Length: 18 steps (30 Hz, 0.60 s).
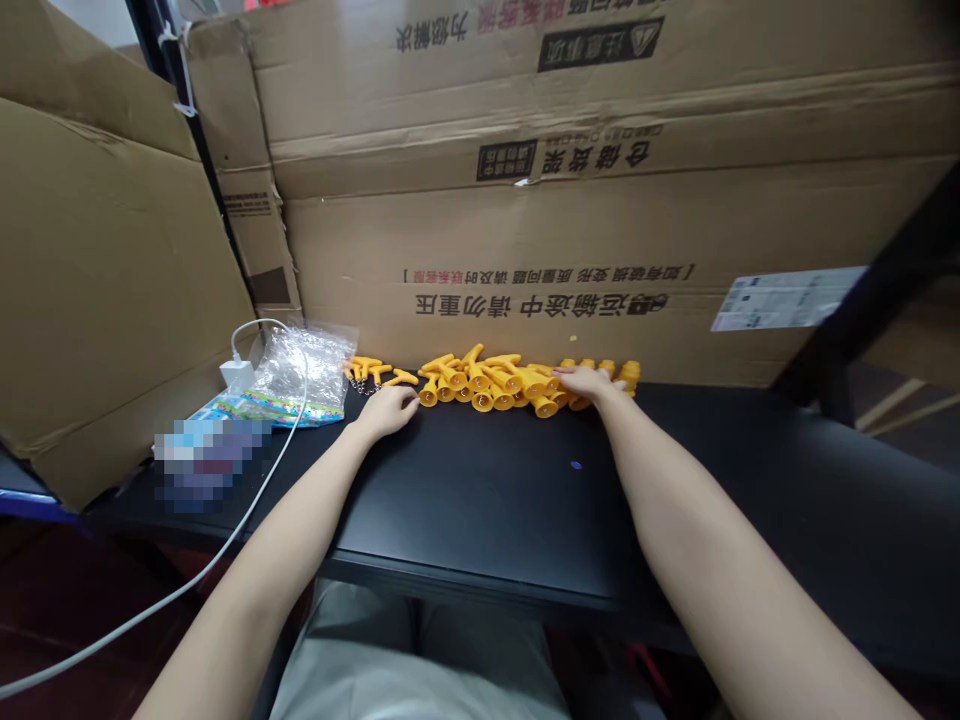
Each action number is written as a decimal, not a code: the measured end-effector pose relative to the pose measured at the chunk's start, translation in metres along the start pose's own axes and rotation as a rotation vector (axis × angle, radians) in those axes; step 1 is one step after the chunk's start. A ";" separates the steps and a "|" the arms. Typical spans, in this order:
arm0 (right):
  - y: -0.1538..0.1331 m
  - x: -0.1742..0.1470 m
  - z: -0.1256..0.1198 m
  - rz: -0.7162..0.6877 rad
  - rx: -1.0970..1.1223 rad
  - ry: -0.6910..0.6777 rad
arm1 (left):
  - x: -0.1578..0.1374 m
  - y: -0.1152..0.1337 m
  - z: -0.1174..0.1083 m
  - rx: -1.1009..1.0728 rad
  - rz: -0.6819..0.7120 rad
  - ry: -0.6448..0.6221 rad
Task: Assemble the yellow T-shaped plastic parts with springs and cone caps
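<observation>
Along the back of the black table lies a pile of yellow plastic pieces [480, 385], several with flared, cone-like ends facing me. My left hand [386, 410] rests at the pile's left end, its fingers curled inward beside the nearest cone; whatever they may hold is hidden. Over the right part of the pile, my right hand [589, 381] has its fingers closed at a yellow plastic piece [551, 380]. Smaller yellow T-shaped handles [367, 370] with short metal chains lie behind my left hand. More yellow pieces [630, 372] stand just past my right hand.
A large cardboard sheet [487, 230] rises behind the pile, and a cardboard box [112, 260] stands at left. Clear plastic bags [304, 370] lie near a white plug [237, 374] whose cable [225, 550] crosses the table's left side. A small blue scrap [576, 465] is on the black table [465, 500].
</observation>
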State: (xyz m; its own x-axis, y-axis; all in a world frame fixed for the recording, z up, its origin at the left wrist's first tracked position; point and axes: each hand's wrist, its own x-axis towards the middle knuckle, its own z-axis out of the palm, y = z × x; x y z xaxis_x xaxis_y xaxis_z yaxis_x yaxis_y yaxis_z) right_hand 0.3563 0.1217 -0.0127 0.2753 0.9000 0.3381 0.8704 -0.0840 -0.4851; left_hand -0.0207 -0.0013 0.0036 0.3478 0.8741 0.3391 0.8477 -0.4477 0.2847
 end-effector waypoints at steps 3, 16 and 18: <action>-0.003 -0.005 -0.004 0.148 0.035 -0.015 | 0.001 -0.003 -0.001 0.065 -0.075 0.049; -0.055 -0.037 -0.017 0.175 0.397 0.459 | -0.003 -0.034 0.010 0.166 -0.446 -0.021; -0.066 -0.041 -0.017 0.086 0.402 0.445 | -0.003 -0.034 0.011 0.178 -0.495 -0.033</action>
State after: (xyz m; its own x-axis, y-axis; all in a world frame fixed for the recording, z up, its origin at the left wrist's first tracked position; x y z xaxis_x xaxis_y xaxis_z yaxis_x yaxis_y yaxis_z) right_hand 0.2943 0.0828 0.0194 0.5580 0.6245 0.5466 0.6386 0.0976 -0.7634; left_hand -0.0457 0.0136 -0.0167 -0.1014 0.9796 0.1734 0.9677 0.0567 0.2457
